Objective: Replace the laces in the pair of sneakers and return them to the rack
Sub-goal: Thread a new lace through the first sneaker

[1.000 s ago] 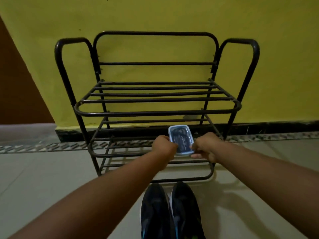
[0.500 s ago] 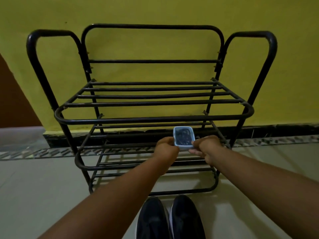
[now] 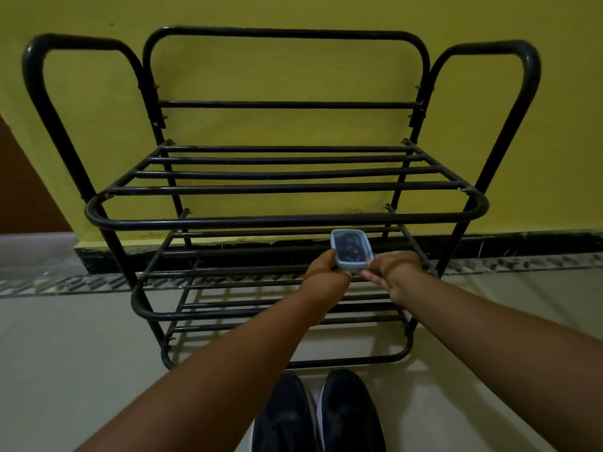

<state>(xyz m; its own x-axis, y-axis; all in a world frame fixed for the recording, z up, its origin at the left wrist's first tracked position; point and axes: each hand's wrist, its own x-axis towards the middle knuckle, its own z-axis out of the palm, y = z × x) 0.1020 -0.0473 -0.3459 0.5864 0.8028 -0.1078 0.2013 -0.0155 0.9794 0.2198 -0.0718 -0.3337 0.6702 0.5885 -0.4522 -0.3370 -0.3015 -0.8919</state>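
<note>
Evidently little is done: a small lidded box (image 3: 350, 249) of dark laces is clasped between left hand (image 3: 326, 272) and right hand (image 3: 393, 272) mid-frame; the sneakers (image 3: 318, 415) rest at bottom centre, off the rack (image 3: 287, 220).

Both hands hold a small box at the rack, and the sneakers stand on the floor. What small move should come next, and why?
Probably draw the small lidded box back toward the body. The left hand and right hand grip its sides above the rack's middle shelf, its lid is on, and the sneakers wait on the floor below.
</note>
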